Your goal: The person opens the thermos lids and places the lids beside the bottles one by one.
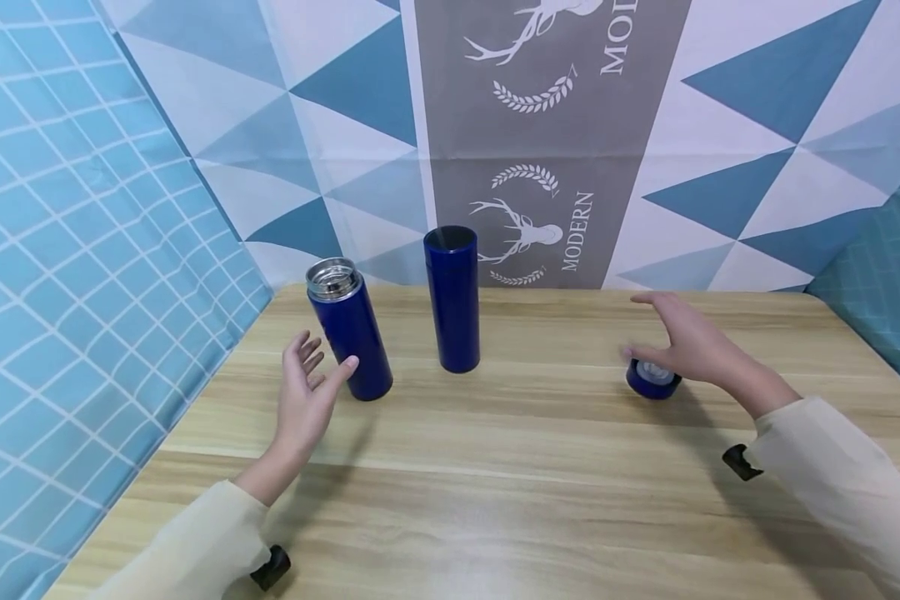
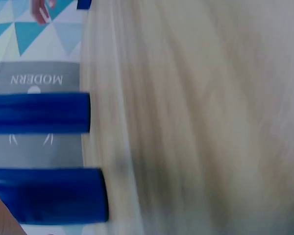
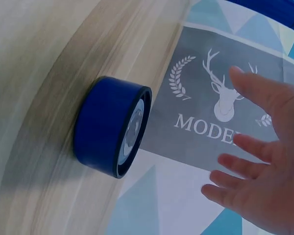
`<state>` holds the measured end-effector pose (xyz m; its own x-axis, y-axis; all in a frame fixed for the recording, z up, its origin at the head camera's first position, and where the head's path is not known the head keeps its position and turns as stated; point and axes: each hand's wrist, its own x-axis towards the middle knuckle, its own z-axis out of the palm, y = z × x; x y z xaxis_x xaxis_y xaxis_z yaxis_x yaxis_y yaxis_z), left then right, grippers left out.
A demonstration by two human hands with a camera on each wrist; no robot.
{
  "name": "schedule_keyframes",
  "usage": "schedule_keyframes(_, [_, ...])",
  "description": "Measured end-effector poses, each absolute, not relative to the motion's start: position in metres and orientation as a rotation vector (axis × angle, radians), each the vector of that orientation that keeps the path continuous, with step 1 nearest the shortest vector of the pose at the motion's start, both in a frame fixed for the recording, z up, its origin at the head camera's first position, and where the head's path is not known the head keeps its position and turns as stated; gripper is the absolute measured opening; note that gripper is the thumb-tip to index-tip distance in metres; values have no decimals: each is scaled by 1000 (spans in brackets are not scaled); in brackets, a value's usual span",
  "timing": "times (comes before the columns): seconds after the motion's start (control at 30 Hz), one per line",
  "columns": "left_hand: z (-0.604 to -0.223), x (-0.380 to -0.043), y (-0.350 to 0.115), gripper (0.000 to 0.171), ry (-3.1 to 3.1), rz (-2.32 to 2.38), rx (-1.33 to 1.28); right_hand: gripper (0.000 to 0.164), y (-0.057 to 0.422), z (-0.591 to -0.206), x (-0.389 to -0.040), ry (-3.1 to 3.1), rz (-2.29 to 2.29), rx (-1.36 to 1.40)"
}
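Note:
A blue vacuum flask (image 1: 356, 342) with an uncovered steel mouth stands upright on the left of the table. My left hand (image 1: 307, 400) is beside it, thumb and fingers spread; whether it touches the flask I cannot tell. In the left wrist view this flask (image 2: 49, 196) lies across the lower left, with a bit of the hand in the corner. On the right, a short blue lid (image 1: 651, 382) rests on the table, a pale disc within its dark rim facing up. Over it hovers my right hand (image 1: 690, 342). The right wrist view shows the hand's fingers (image 3: 245, 166) apart from the lid (image 3: 103, 127).
A second blue flask (image 1: 453, 304), with a dark glossy top, stands upright to the right of the first. The wooden table (image 1: 495, 483) ends at a patterned cloth backdrop (image 1: 525, 125). Blue gridded cloth (image 1: 82, 267) borders the left side.

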<state>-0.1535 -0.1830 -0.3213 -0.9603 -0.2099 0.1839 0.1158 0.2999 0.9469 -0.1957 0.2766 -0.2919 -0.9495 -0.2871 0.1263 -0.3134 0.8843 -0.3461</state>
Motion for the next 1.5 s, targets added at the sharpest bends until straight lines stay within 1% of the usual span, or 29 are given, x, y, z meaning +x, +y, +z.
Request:
schedule_keyframes(0.1, [-323,-146,-177,77,-2255,-1793,168,82,274,-293,-195,-2953,601,429])
schedule_keyframes(0.27, [-324,-138,-166,64,-2190,-1865,253,82,271,-295,-194,-2910,656,361])
schedule_keyframes(0.43, [-330,-134,-156,51,-2254,-1868,237,78,266,-292,-194,-2857,711,362])
schedule_keyframes(0.53, [-334,-135,-151,48,-2409,-1811,168,71,264,-289,-194,-2817,726,384])
schedule_keyframes(0.63, [-337,-139,-148,52,-2571,-1754,40,66,262,-285,-194,-2796,709,404])
schedule_keyframes(0.77, [-339,-146,-144,64,-2717,-1719,-101,62,259,-280,-195,-2799,681,440])
schedule_keyframes(0.87, [-340,-153,-139,72,-2760,-1690,-148,62,256,-276,-195,-2823,686,474])
schedule_keyframes(1.03, [-341,-166,-125,80,-2701,-1659,-170,62,251,-267,-195,-2855,722,521])
schedule_keyframes(1.23, [-346,-183,-106,89,-2536,-1670,-183,55,244,-256,-198,-2833,800,581])
schedule_keyframes(1.5, [-347,-207,-90,89,-2440,-1607,-190,53,231,-248,-202,-2815,856,596])
